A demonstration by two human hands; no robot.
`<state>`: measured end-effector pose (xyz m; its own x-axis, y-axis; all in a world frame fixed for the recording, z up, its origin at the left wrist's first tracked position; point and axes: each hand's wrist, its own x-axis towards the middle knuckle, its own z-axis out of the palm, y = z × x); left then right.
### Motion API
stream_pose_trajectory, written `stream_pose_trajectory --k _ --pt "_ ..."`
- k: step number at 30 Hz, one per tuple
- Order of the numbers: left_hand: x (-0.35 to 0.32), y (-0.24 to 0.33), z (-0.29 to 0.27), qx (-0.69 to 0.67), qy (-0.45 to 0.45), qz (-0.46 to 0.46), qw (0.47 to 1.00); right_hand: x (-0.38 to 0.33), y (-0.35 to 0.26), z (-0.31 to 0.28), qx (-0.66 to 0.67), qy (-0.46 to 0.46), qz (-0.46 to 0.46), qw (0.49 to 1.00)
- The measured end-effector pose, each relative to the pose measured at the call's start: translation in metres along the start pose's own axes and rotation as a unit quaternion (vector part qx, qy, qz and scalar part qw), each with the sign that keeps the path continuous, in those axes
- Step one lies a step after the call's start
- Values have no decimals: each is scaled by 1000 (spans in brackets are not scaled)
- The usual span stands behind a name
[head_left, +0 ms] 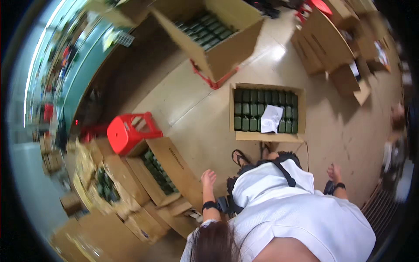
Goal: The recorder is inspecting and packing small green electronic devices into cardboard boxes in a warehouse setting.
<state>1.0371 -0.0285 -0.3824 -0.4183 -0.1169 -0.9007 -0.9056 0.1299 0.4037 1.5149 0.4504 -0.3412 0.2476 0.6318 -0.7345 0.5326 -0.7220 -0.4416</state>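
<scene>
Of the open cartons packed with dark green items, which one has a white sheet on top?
The carton directly ahead of the feet: a white sheet lies on its green items; the other cartons' contents show none.

Paper point(271, 118) on containers point(246, 109) in carton point(269, 136) ahead, stool point(119, 134) left

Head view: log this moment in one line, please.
left hand: empty | right hand: nothing visibly held | open carton ahead: dark green items in rows, white paper on top | red stool: left
</scene>
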Motion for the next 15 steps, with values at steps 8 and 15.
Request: stream_pose_trajectory --k 8,15 --pt "31 203 147 395 -109 169 896 -58 42 128 37 -76 47 995" --pt "60 262 213 546 -104 152 818 -106 -7 301 28 -84 102 991"
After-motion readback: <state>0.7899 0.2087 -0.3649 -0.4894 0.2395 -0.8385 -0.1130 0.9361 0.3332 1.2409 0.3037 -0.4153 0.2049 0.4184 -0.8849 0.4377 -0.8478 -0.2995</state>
